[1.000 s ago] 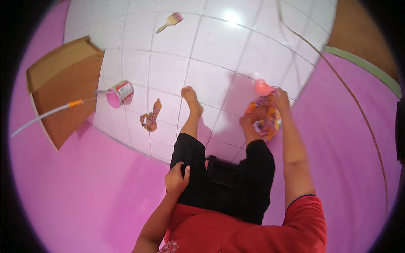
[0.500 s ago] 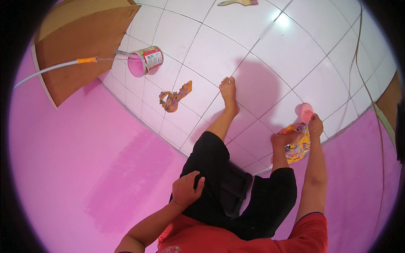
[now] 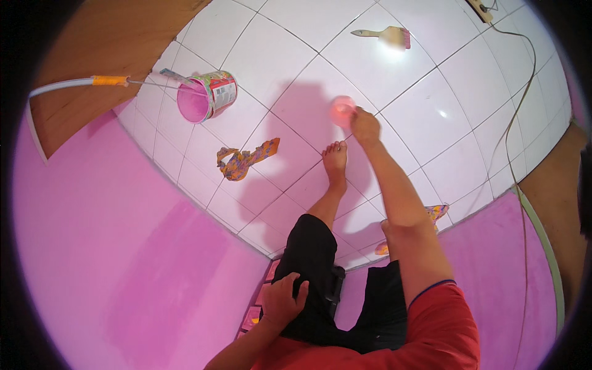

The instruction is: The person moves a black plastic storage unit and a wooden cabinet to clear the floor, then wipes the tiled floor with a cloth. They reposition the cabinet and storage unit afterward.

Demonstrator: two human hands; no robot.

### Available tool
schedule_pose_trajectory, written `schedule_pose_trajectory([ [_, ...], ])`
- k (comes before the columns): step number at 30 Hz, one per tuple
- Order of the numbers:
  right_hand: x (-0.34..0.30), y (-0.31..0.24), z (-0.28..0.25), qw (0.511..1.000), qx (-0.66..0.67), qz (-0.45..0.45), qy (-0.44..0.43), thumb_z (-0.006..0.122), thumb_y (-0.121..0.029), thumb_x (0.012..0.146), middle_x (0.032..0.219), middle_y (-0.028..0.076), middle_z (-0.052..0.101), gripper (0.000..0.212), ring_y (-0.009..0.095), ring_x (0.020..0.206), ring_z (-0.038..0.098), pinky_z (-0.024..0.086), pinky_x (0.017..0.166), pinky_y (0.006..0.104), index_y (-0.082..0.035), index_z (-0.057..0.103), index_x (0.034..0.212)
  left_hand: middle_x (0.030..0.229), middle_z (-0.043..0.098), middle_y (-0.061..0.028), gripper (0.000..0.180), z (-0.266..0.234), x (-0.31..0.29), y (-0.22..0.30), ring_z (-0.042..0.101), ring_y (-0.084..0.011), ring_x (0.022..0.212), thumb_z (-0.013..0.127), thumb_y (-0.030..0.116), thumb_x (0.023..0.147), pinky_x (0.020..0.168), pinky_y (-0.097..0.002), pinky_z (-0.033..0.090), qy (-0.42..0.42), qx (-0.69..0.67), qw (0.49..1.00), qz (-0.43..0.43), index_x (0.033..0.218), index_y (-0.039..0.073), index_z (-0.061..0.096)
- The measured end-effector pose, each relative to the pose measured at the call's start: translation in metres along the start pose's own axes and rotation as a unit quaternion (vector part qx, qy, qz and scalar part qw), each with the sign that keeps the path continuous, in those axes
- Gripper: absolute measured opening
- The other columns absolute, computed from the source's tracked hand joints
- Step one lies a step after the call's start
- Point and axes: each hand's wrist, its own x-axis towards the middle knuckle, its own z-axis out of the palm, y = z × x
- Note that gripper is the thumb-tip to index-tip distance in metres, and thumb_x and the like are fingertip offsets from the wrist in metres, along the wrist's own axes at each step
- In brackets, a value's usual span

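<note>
A small pink plastic cup is gripped by my right hand, just above the tiled floor and beyond the toes of my left foot. My fingers close on its near right side, and the motion blurs it slightly. My left hand rests on my left thigh, holding nothing, with the thumb apart from the fingers. Left of the cup stands a paint bucket, pink inside, with a grey blade-like tool leaning over its rim. A paintbrush with pink-tipped bristles lies farther off.
A patterned cloth lies left of my foot; another cloth shows partly behind my right arm. A pole with an orange sleeve reaches toward the bucket past a brown wooden panel. A cable runs along the right side.
My right hand has carried the cup leftward and away from the cloth near my right foot. The view has shifted, showing more of the brush. My left hand stays on the thigh.
</note>
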Motion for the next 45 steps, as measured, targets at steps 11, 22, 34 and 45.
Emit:
schedule_pose_trajectory([
  [11, 0.037, -0.119, 0.045, 0.992, 0.075, 0.084, -0.052, 0.042, -0.033, 0.096, 0.090, 0.019, 0.069, 0.034, 0.038, 0.088, 0.066, 0.052, 0.078, 0.0467, -0.005, 0.059, 0.103, 0.080, 0.066, -0.0130, 0.028, -0.017, 0.015, -0.024, 0.065, -0.0299, 0.065, 0.066, 0.028, 0.087, 0.053, -0.0382, 0.050, -0.021, -0.029, 0.999, -0.023, 0.099, 0.004, 0.060],
  [22, 0.016, -0.055, 0.001, 0.997, 0.066, 0.032, 0.037, 0.053, -0.030, 0.090, 0.113, 0.020, 0.056, 0.037, 0.036, 0.105, 0.058, 0.050, 0.088, 0.0465, -0.006, 0.059, 0.118, 0.080, 0.066, -0.0137, 0.029, -0.018, 0.016, -0.030, 0.065, -0.0309, 0.068, 0.065, 0.031, 0.088, 0.056, -0.0379, 0.051, -0.031, -0.095, 0.994, -0.045, 0.099, 0.005, 0.060],
  [34, 0.228, 0.008, -0.074, 0.928, -0.267, -0.179, 0.186, 0.051, -0.020, 0.086, 0.145, 0.012, 0.041, 0.064, 0.035, 0.132, 0.040, 0.045, 0.098, 0.0488, -0.012, 0.031, 0.146, 0.065, 0.057, -0.0066, 0.029, -0.016, 0.024, -0.030, 0.059, -0.0240, 0.054, 0.069, 0.033, 0.085, 0.046, -0.0344, 0.044, -0.032, -0.042, 0.998, -0.029, 0.097, 0.007, 0.061],
  [45, 0.190, 0.049, -0.073, 0.858, -0.385, -0.302, 0.157, 0.051, -0.015, 0.091, 0.101, 0.001, 0.059, 0.023, 0.022, 0.099, 0.056, 0.044, 0.080, 0.0426, -0.016, 0.057, 0.113, 0.061, 0.052, -0.0022, 0.028, -0.018, 0.030, -0.031, 0.053, -0.0187, 0.049, 0.071, 0.033, 0.083, 0.043, -0.0314, 0.040, -0.005, -0.043, 0.999, -0.002, 0.094, 0.010, 0.061],
])
